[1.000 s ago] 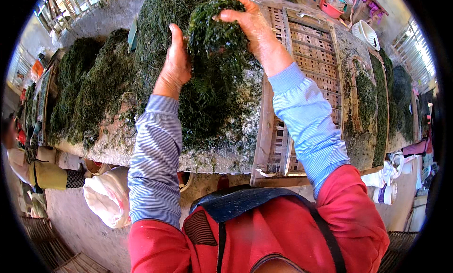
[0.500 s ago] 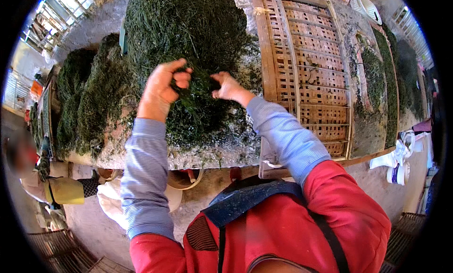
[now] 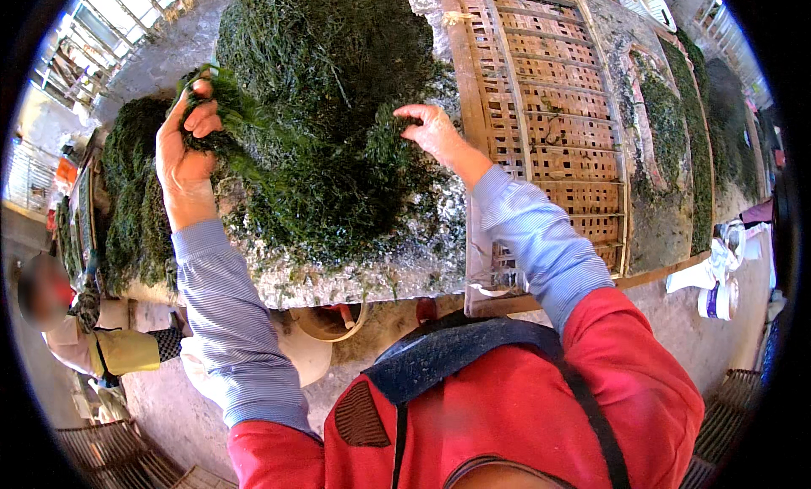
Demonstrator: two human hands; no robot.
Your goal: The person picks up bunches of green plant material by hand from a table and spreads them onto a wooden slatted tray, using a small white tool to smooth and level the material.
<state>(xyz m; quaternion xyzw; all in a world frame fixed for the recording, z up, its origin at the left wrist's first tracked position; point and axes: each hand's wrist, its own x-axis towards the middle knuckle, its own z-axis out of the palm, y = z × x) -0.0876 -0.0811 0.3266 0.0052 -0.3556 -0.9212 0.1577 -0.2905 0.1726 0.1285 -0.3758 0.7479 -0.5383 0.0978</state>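
Hands apart now, left hand (image 3: 184,155) lifting seaweed tuft (image 3: 221,109) — right hand (image 3: 432,132) open

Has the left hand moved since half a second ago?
Yes. The left hand, gripping a seaweed clump, has swung left, away from the bamboo frame.

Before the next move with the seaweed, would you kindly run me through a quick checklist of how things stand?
1. Left hand grips a clump of seaweed: ok.
2. Right hand pinches strands at the pile: cannot tell, fingertips only touching.
3. Pile sits fully on the table: ok.
4. Bamboo rack beside the pile is free of seaweed: ok.
5. Person at left stands apart from both hands: ok.
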